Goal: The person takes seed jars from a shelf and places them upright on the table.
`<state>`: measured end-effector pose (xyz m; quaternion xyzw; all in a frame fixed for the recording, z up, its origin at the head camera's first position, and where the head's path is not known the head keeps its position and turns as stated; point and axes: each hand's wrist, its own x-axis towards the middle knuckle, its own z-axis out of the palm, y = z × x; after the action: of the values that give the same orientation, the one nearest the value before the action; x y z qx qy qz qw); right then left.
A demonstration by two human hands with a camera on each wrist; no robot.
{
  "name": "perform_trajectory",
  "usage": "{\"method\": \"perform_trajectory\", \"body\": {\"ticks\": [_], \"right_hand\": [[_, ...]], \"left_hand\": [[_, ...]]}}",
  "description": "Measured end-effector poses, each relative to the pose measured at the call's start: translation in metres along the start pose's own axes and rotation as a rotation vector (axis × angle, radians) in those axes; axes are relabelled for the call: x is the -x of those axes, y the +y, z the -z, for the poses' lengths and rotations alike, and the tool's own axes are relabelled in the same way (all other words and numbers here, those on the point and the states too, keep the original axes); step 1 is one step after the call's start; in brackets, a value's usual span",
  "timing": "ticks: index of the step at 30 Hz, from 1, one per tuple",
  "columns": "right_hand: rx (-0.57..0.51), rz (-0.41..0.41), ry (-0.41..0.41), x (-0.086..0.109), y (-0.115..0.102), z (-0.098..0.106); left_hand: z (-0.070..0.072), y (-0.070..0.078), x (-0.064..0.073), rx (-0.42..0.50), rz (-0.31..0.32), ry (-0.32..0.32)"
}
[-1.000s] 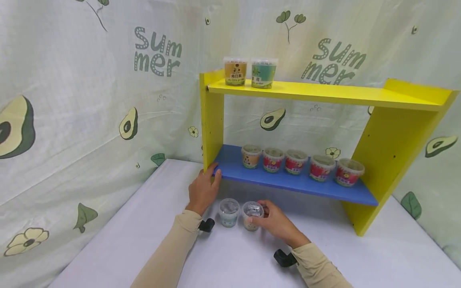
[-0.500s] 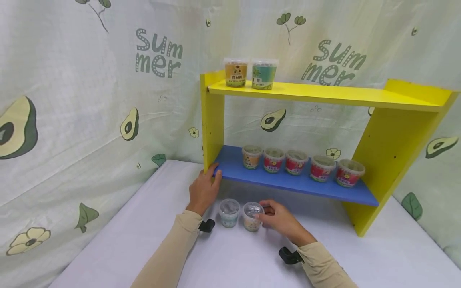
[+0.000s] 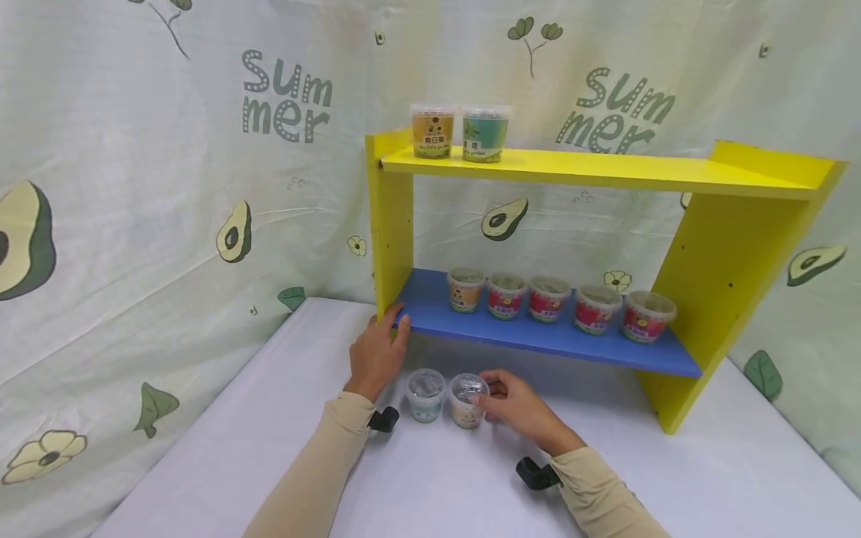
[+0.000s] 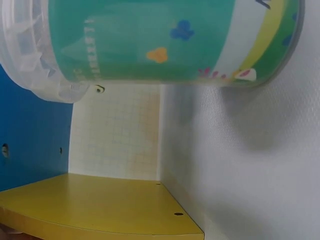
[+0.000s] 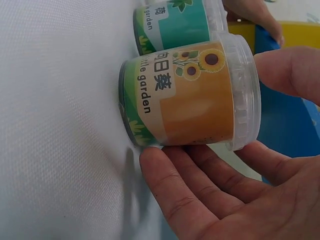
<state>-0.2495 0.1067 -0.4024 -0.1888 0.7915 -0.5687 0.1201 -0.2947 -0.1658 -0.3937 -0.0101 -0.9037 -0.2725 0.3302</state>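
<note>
In the head view, two small lidded plastic cups stand upright on the white table, one teal (image 3: pixel 425 407), the other orange with sunflowers (image 3: pixel 466 417). Beside the orange cup is my right hand (image 3: pixel 519 409); its thumb (image 5: pixel 292 70) is by the lid's rim, and its loosely bent fingers (image 5: pixel 175 187) lie along the cup's side. My left hand (image 3: pixel 378 359) rests on the rack's lower left front corner, touching the yellow panel and the front of the blue shelf (image 3: pixel 498 336). Up close in the left wrist view is the teal cup (image 4: pixel 140 40); that hand is almost hidden there.
An orange cup (image 3: pixel 433 137) and a teal cup (image 3: pixel 484 138) stand on the yellow top board (image 3: pixel 592 166). On the blue shelf, another orange cup (image 3: pixel 466 293) and several red cups (image 3: pixel 548 302) form a row. Patterned cloth (image 3: pixel 296 209) hangs behind the rack.
My right thumb has drawn back rightward from over the orange cup to its rim. My left hand stays at the rack corner. The head view has shifted slightly.
</note>
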Motion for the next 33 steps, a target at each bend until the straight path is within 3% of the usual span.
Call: {"method": "perform_trajectory", "body": {"ticks": [7, 14, 33], "right_hand": [[0.038, -0.015, 0.042, -0.003, -0.005, 0.001], [0.107, -0.001, 0.083, 0.0, -0.018, 0.015], [0.066, 0.074, 0.062, 0.013, -0.041, 0.042]], "left_hand": [[0.001, -0.005, 0.0, -0.002, 0.006, 0.015], [0.001, -0.003, -0.002, 0.008, -0.003, 0.015], [0.003, 0.0, 0.003, -0.002, 0.002, -0.012]]}}
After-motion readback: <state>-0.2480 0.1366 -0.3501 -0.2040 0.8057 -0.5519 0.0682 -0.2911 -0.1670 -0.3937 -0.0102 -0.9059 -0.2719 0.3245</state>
